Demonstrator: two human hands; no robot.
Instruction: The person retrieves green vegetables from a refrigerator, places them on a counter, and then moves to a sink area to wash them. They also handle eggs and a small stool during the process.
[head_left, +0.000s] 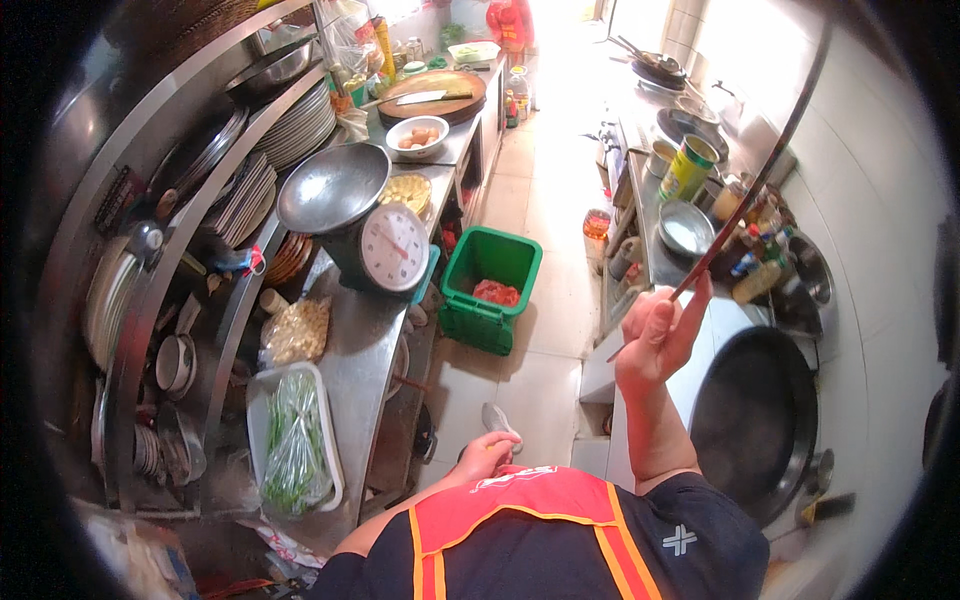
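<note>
My right hand grips a long thin dark-red stick, which slants up and away to the right. Its short lower end pokes out below my fist. Low in front of the red apron is my left hand, partly hidden by the apron. A small yellow spot shows at its fingers, and whether it holds anything is unclear. Right of my raised forearm sits a large black wok. Ahead on the floor stands a green bin with pinkish-red contents.
Along the left steel counter are a dial scale, a tray of bagged greens, eggs in a bowl and a cleaver on a round chopping board. Plates fill the rack. Bottles crowd the right counter.
</note>
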